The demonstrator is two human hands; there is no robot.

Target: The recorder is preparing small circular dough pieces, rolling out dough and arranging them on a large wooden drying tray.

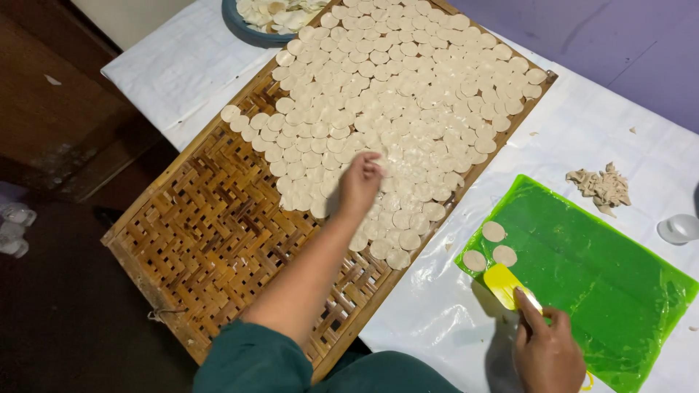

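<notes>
At twelve o'clock, a blue-grey bowl [247,30] of pale scraps sits on the white-covered bench [182,69]. At three o'clock lies a heap of dough trimmings [601,186]; just beyond it, a small white cup [678,228] at the frame edge. Dark floor [65,306] at nine o'clock.

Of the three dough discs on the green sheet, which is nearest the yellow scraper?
The lowest-left disc, just beside the scraper blade in the right hand; the other two lie farther up.
</notes>
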